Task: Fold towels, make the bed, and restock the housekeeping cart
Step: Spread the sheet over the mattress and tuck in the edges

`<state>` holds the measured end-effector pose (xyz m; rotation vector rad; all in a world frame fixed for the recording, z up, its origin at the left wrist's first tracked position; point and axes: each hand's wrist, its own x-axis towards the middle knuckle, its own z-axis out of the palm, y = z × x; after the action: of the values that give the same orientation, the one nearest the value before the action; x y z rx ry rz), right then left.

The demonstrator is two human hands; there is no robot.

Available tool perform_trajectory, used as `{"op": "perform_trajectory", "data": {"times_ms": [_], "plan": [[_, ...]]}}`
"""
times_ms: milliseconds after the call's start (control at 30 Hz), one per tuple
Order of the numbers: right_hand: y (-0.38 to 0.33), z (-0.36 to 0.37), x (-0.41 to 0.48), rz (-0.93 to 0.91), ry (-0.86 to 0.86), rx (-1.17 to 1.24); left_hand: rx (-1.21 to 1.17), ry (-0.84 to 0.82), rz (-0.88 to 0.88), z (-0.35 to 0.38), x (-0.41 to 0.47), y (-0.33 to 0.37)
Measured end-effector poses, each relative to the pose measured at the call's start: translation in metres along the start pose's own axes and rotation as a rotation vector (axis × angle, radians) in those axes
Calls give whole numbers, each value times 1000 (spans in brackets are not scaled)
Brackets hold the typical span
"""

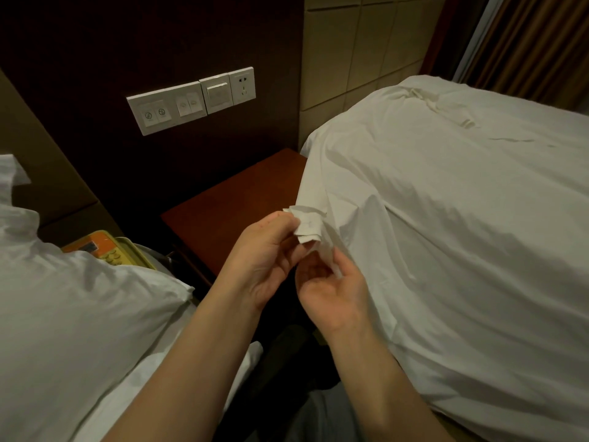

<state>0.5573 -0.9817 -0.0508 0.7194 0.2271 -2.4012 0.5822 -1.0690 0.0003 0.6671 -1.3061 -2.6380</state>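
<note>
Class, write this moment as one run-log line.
stage: bedmaking | left hand: pinches sheet corner | right hand: holds sheet corner from below

A rumpled white duvet (462, 218) covers the right-hand bed (446, 422). A reddish wooden nightstand (236, 199) stands between it and the left bed (143, 393), where a white pillow (79, 298) lies.

I see only a little of the body: the left hand (264, 250) and the right hand (331, 291) are bare, and both forearms (178, 371) are bare down to the frame's edge. Low between them is grey cloth (322, 419), maybe trousers, dim and unclear.
</note>
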Motion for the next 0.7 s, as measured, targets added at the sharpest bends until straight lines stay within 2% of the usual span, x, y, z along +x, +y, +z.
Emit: {"op": "perform_trajectory", "data": {"times_ms": [100,200,333,400,500,700], "plan": [[-15,5,-2,-107,78,85,-60,36,19,1,2,7],[-32,12,-10,-155,40,62,-74,59,49,2,6,14],[-27,16,-10,-89,67,-176,-65,-19,18,10,3,17],[-11,9,-6,-23,85,-207,-79,-23,16,15,2,17],[3,0,-9,4,50,-121,-51,-27,50,18,1,17],[-16,5,-10,-118,-36,-58,-4,-7,66,16,1,15]]}}
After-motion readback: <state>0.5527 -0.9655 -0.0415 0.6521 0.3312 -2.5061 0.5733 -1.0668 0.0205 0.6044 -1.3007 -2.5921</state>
